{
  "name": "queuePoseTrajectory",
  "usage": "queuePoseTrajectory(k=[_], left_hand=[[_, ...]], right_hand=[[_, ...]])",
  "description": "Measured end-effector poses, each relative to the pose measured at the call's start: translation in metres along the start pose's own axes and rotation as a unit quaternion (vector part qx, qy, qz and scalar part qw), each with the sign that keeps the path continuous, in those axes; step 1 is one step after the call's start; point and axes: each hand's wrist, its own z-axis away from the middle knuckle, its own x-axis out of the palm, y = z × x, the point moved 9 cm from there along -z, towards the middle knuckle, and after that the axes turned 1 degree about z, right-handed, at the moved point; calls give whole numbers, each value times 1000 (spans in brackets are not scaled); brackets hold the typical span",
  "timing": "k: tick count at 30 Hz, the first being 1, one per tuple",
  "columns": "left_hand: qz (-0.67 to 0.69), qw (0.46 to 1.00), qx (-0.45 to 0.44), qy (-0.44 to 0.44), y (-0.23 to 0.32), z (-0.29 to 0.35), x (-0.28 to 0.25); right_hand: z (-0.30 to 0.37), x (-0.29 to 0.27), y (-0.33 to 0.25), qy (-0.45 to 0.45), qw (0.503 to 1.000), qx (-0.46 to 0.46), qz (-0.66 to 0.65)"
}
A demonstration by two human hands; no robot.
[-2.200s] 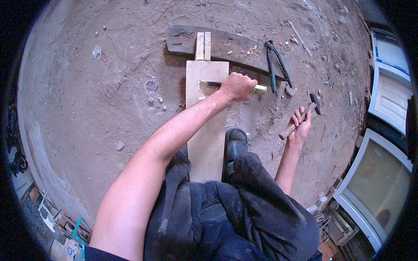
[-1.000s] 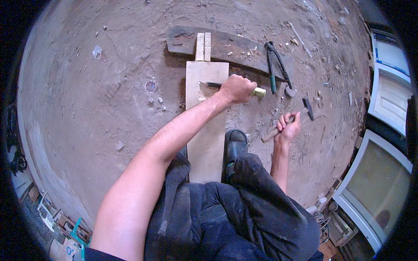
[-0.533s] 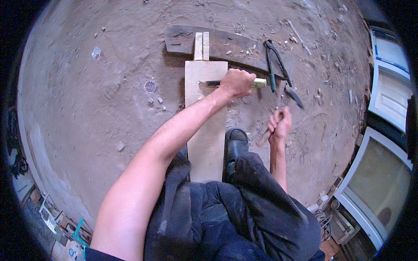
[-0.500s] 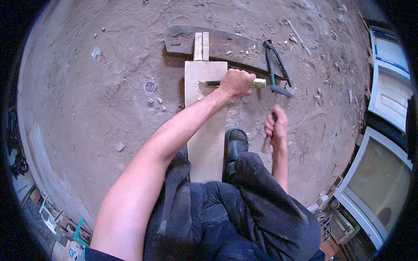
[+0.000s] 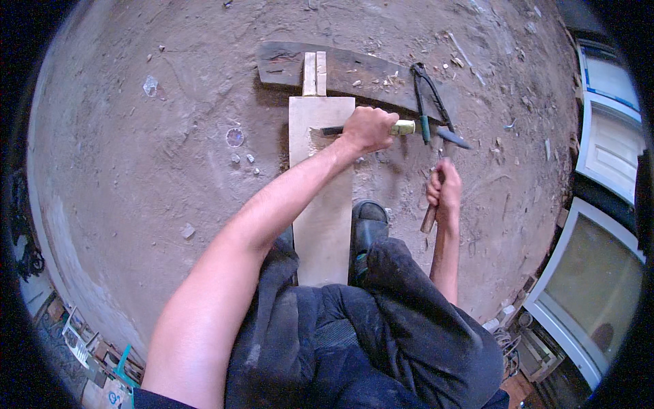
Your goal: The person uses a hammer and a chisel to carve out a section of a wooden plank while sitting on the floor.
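Note:
A pale wooden board (image 5: 321, 225) runs away from me between my legs. My left hand (image 5: 368, 129) is closed round the handle of a chisel (image 5: 407, 127), whose dark blade lies over the board at a rough, chipped recess (image 5: 316, 144) near its far end. To the right, my right hand (image 5: 445, 189) grips the wooden handle of a hammer (image 5: 454, 138). The hammer's head is raised off to the right of the chisel's butt end, apart from it.
Beyond the board's end lies a dark plank (image 5: 368, 71) bearing two short pale wood strips (image 5: 315, 73). Pincers with long handles (image 5: 430, 95) rest at its right end. Wood chips litter the dirt floor. Framed window panels (image 5: 586, 273) lean at the right, beside my sandalled foot's side.
My right hand has swung the hammer rightward, away from the chisel's butt. My left hand and the chisel have hardly shifted.

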Motion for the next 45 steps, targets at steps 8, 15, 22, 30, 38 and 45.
queuePoseTrajectory(k=[8, 15, 22, 30, 38, 45], left_hand=[[-4, 1000, 4, 1, 2, 1, 0], [-1, 999, 32, -4, 7, 4, 7], [-6, 1000, 16, -15, 3, 3, 7], [-10, 1000, 13, -13, 4, 3, 6], [-8, 1000, 19, 24, 9, -1, -6], [-13, 1000, 15, 8, -5, 11, 5]], right_hand=[[-2, 5, -27, 32, 997, -64, -7], [-4, -7, -50, 99, 971, -169, -139], [0, 11, -21, -42, 997, 0, 60], [6, 9, -24, 37, 998, -41, -37], [-1, -3, -24, 87, 980, -118, -136], [-2, 14, -14, -51, 995, 35, 73]])
